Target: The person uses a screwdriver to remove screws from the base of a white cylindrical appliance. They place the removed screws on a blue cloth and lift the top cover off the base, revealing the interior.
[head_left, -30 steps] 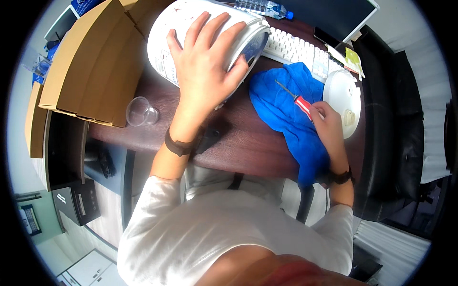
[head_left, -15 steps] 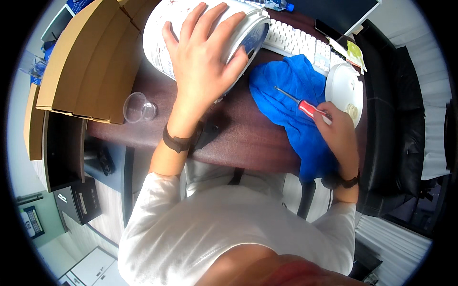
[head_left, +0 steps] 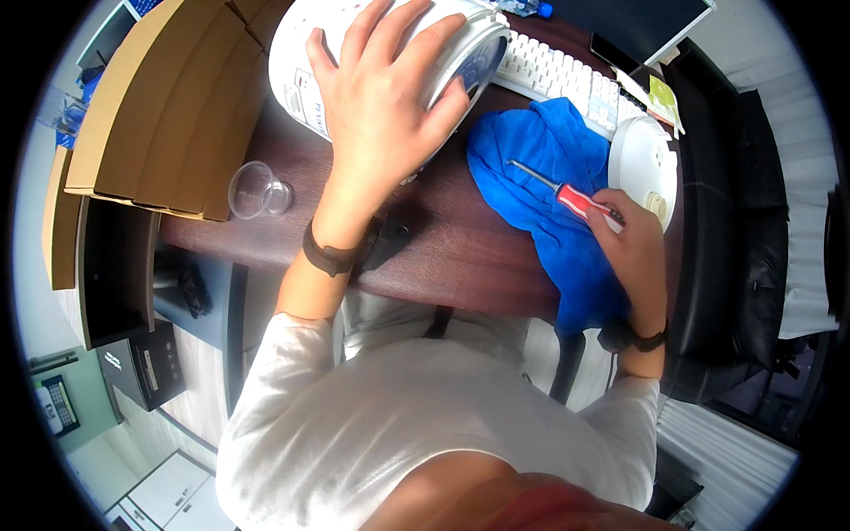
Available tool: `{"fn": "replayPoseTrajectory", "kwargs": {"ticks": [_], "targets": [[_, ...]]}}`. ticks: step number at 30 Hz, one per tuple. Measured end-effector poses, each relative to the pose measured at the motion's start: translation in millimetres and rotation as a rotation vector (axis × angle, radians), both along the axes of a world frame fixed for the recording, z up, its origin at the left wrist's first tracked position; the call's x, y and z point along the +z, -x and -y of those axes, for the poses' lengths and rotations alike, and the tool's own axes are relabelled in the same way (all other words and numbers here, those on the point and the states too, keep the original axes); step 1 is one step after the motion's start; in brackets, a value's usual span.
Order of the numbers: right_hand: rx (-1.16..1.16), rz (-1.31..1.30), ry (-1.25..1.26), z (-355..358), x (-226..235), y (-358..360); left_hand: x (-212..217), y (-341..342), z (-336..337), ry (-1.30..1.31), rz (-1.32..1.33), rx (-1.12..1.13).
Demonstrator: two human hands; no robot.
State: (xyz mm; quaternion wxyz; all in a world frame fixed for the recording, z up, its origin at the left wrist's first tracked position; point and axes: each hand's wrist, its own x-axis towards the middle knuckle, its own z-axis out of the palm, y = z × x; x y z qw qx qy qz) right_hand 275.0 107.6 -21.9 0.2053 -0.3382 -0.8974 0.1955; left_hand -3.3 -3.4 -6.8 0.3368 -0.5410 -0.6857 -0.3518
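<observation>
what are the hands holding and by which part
The right hand holds a screwdriver by the rear of its handle; the left hand lies spread on the white tub.

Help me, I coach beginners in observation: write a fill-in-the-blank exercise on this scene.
The right hand holds a screwdriver-like tool whose handle is ____ and white.
The left hand rests, fingers spread, on a container whose outer wall is mainly ____.
The cloth seen behind the tool's shaft is ____ in colour.
The cardboard boxes stand toward the ____ side of the picture.
Missing words: red; white; blue; left.
</observation>
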Motion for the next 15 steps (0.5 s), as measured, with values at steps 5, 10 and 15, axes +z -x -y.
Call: {"fn": "replayPoseTrajectory", "kwargs": {"ticks": [5,10,15], "targets": [[0.007,0.039,-0.075,0.6,-0.7,5.3,-0.1,-1.2,0.4,0.012,0.004,0.008],[0.015,0.083,-0.051,-6.6,3.7,2.9,0.2,-0.9,0.1,0.008,0.000,0.005],[0.027,0.031,-0.088,-4.1,3.1,2.4,-0.4,1.0,-0.4,0.003,-0.013,0.007]]}}
